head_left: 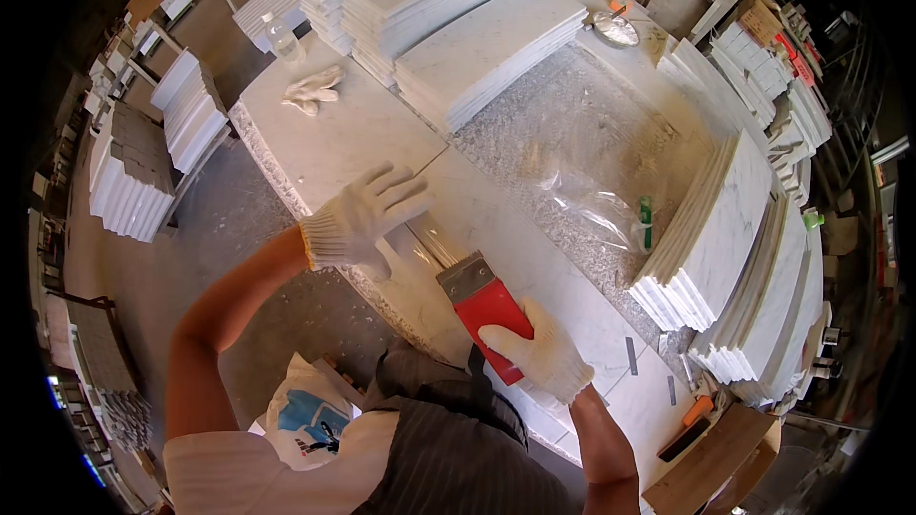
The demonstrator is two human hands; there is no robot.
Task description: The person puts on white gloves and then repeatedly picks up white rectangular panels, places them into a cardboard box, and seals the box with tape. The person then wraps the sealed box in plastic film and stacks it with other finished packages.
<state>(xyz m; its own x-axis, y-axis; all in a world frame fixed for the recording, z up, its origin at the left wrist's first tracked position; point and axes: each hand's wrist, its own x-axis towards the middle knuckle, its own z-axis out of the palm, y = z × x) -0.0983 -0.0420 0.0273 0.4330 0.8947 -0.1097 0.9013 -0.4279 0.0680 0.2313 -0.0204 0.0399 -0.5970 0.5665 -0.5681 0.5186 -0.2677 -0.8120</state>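
R hand (542, 355), gloved, grips near half of red block-shaped tool (491, 317) over near side of wht bench (391, 138); L hand (363, 215), gloved, is open w/ fingers spread, bench contact can't tell. Tool: prob. stiff, med. wt., smooth sides may slip; hold by red body, clear of grey metal end (465, 277). Qty: 1 tool, 2 grey strips (631, 356) near right, 1 clr bottle (282, 38) far left, 1 metal bowl (615, 30) far right.

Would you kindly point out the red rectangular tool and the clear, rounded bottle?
Red rectangular tool (490, 308): head view, its red upper face.
Clear, rounded bottle (283, 41): head view, its body.
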